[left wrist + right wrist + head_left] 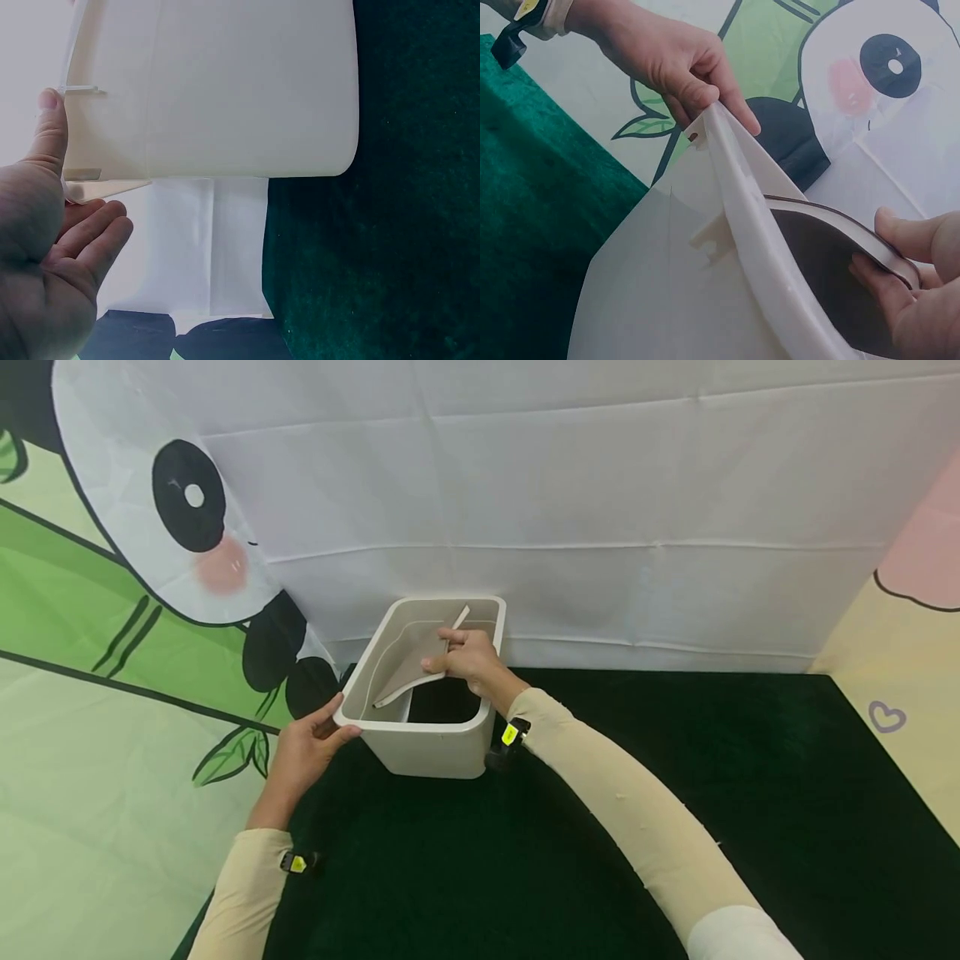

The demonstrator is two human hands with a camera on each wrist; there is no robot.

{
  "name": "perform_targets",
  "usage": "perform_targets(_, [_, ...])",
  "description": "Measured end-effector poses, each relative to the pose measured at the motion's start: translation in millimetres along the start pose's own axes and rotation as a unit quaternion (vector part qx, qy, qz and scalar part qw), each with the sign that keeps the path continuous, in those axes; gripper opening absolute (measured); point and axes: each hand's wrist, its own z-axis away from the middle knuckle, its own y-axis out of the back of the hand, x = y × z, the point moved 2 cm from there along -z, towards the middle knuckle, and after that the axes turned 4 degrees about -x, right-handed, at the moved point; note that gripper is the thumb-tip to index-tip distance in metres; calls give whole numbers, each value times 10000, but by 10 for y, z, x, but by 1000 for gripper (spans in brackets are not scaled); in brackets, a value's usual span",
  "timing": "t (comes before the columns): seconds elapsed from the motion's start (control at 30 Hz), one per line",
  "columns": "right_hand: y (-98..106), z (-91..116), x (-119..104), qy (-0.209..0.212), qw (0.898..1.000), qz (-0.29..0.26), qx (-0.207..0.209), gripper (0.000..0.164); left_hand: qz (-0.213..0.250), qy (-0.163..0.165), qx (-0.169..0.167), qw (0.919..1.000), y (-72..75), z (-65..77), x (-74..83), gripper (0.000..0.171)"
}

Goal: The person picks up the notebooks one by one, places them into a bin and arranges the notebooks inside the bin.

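Note:
A cream rectangular plastic bin stands upright on dark green cloth. At its near left corner my left hand grips the rim, thumb on the near side and fingers round the left side; the left wrist view shows this hand against the bin's wall. My right hand reaches over the right rim and pinches a thin, curved beige panel, which sits tilted inside the bin's mouth. Between thumb and fingers of the right hand, the panel's edge shows pale, with a dark face below it.
Dark green cloth covers the table. Behind the bin hangs a white backdrop, with a printed cartoon panda at the left. A yellow and pink printed sheet borders the right side.

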Motion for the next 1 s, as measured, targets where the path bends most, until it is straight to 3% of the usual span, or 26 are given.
perform_targets(0.13, [-32,-12,19,-17,10000,87,14,65,13,-20,23,10000,-2,-8,-2,75])
perform_targets(0.27, [-10,25,36,-241,9977,601,222,56,60,33,0,10000,-17,-6,10,75])
perform_targets(0.4, [102,113,-18,-135,9866,1463,704,45,41,-14,-33,10000,-38,-33,36,75])
perform_targets(0.5, [239,208,-105,104,9799,1772,906,40,68,-87,-47,9999,-55,-69,57,75])
perform_targets(0.73, [655,459,-228,292,9880,1440,486,39,-63,-209,-257,9994,-31,-139,96,78])
perform_targets(0.87, [879,610,-265,420,9881,1447,304,42,-344,-266,-537,9976,76,-136,157,81])
perform_targets(1.0, [1105,819,-301,630,9827,1741,66,45,-612,-412,-695,9949,145,-107,322,85])
